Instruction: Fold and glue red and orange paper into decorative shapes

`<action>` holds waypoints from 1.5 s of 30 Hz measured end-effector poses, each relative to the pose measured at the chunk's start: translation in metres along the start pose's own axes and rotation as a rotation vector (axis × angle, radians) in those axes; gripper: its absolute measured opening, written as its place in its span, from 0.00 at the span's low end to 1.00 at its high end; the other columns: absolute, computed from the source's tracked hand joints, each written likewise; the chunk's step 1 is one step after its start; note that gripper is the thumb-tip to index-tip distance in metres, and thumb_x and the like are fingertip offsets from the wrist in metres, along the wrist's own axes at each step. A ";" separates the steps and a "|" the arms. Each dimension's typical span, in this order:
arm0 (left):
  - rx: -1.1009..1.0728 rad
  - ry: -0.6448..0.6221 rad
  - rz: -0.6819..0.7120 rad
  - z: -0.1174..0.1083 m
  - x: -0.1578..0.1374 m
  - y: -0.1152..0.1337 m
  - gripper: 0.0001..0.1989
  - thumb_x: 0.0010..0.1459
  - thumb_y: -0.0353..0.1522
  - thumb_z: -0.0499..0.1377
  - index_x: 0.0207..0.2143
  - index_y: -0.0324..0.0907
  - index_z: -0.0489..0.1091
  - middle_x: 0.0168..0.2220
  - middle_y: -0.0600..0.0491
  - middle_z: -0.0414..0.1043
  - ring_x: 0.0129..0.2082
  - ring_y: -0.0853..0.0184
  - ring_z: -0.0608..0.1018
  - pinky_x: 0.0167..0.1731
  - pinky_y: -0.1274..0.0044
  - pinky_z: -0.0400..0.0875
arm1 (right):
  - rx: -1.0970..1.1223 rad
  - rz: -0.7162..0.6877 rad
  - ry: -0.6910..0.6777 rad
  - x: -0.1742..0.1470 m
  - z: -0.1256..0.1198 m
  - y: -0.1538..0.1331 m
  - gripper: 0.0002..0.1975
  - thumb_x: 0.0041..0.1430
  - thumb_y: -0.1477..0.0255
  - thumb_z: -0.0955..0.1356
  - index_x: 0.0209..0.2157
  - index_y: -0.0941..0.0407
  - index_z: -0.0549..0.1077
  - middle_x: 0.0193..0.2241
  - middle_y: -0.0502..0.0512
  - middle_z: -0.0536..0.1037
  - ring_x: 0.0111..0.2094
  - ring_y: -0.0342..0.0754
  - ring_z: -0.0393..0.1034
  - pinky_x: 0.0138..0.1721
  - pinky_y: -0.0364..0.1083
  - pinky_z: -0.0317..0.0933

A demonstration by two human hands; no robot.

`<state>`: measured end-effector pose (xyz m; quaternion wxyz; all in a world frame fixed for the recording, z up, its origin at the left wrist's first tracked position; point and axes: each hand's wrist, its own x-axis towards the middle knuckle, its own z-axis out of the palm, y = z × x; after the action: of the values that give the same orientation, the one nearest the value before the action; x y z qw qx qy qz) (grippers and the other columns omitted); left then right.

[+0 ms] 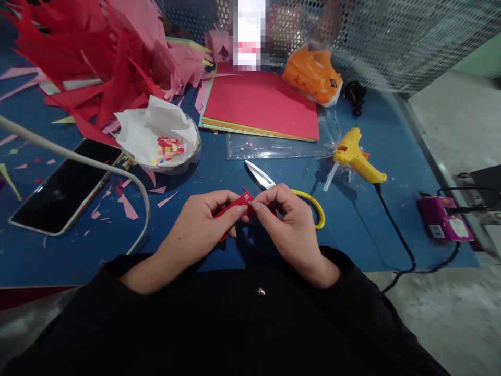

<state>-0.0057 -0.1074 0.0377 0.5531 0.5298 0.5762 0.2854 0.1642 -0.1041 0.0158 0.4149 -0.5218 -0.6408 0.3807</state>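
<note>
A small piece of folded red paper (246,198) is held between my hands, close to the table's front edge. My left hand (201,222) is closed around its lower left part, with the thumb lying on top. At the paper's right end, my right hand (291,222) pinches with thumb and forefinger. A small pale square mark shows near the paper's upper tip, and much of the paper is hidden by my fingers. Just behind my right hand lies a pair of scissors (259,174), blades pointing to the upper left, yellow handle partly covered by that hand.
Behind are stacked coloured sheets (262,102), an orange packet (314,75) and a clear plastic sleeve (270,148). A yellow glue gun (360,155) and purple power adapter (444,219) lie right. Left are a bowl of paper bits (191,149), a phone (66,188), a cable (129,175) and red scraps (121,57).
</note>
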 end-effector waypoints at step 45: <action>-0.105 0.032 0.052 -0.002 0.001 -0.002 0.11 0.63 0.37 0.60 0.32 0.40 0.76 0.16 0.61 0.69 0.15 0.78 0.66 0.16 0.86 0.57 | -0.588 -0.780 0.002 -0.019 -0.019 0.008 0.23 0.62 0.71 0.66 0.59 0.56 0.66 0.49 0.55 0.83 0.58 0.56 0.72 0.60 0.55 0.58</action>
<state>-0.0084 -0.1062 0.0355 0.5630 0.5104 0.5552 0.3380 0.1865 -0.1200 0.0129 0.3624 -0.3383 -0.8685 -0.0005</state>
